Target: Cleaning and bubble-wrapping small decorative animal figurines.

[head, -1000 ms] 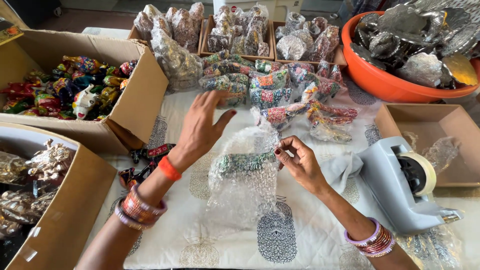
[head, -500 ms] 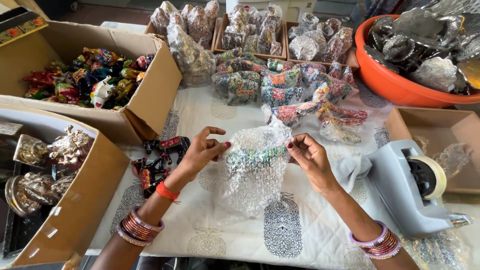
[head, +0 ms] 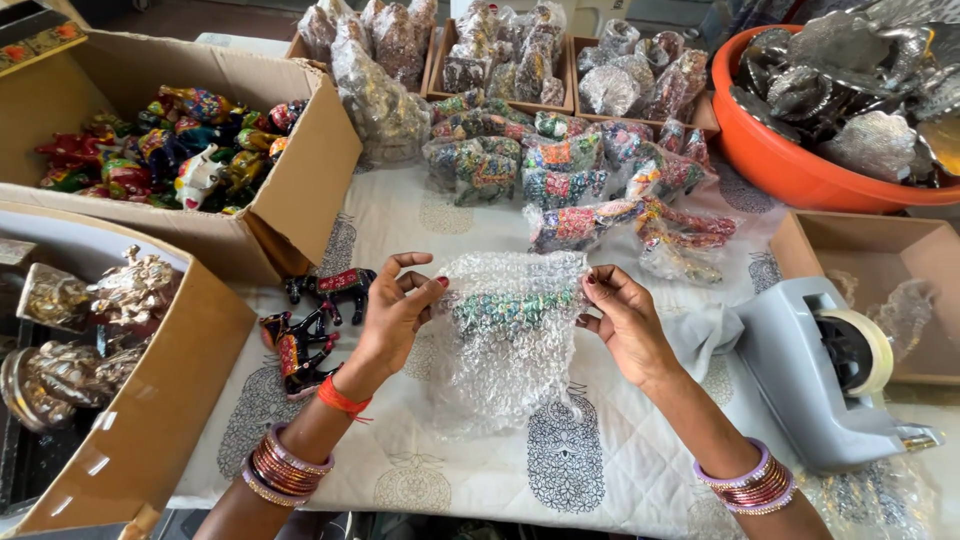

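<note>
1. At the far left, an open cardboard box [head: 150,400] holds pale metallic figurines [head: 130,290].
2. Behind it, a second cardboard carton [head: 300,180] is filled with brightly painted animal figures [head: 180,150].
3. Two dark painted horse figurines [head: 310,320] lie on the white printed tablecloth [head: 440,470], just beside the left wrist.
4. The left hand [head: 395,320] is raised over the cloth, thumb and fingertips pinching the left edge of the bubble-wrap bundle [head: 510,330]; the other fingers are loosely curled.
5. The bubble-wrap bundle hangs between both hands at the centre of the table, above the cloth, with a green patterned figurine visible inside near its top.
6. The right hand [head: 625,325] pinches the bundle's right edge with thumb and forefinger, the remaining fingers bent close together.
7. Behind the hands, wrapped colourful figurines [head: 560,170] are piled on the cloth.
8. To the right stands a grey tape dispenser [head: 820,370] with its roll of tape.
9. At the far right, an orange tub [head: 790,160] holds silver pieces, and an open brown box [head: 880,260] lies in front of it.
</note>
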